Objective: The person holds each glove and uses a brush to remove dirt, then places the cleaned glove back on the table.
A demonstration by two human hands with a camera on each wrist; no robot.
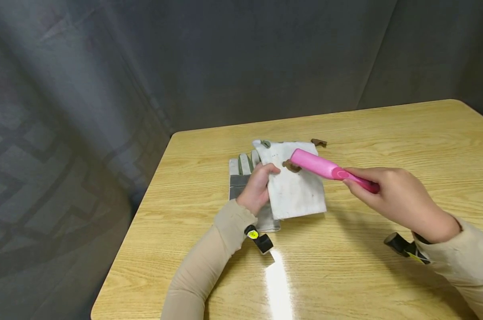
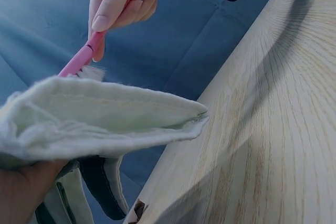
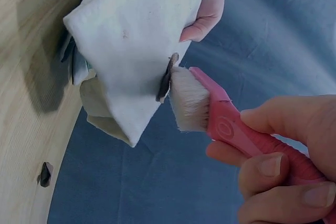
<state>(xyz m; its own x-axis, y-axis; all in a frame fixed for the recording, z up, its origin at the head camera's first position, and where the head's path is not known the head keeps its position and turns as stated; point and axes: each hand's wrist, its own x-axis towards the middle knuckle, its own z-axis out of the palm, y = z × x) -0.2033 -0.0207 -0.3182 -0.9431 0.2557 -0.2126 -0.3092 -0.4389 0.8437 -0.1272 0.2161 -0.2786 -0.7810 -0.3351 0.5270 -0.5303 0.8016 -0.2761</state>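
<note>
So the wooden tabletop point(image 1: 385, 266) sits under everything, and the landmark here is the white glove point(image 1: 299, 195), raised off the wood and tilted a bit. There's a grey-and-white glove point(image 1: 237, 181) behind it, sticking out to its left; can't tell if that one's held too or just lying there.

Right hand point(image 1: 401, 195) is off to the white glove's right, well apart from it, fingers wrapped around the handle of the pink brush point(image 1: 317, 165). Left hand point(image 1: 259, 189) pinches the white glove's left edge, thumb on the front face, other fingers mostly hidden.

The brush's long axis runs from the right grip leftward and slightly away, so its head ends up over the white glove's upper part, with the bristles point(image 3: 190, 100) facing the cloth. The brown flake point(image 1: 291, 166) is on the white glove's face, just past the brush head. From the right wrist it lies lengthwise along the bristle tips, though I can't swear they touch. Left thumb's way closer to it than the right hand.

Smaller bit: a second flake point(image 1: 318, 142) on the wood, just beyond the white glove's far right corner.
</note>
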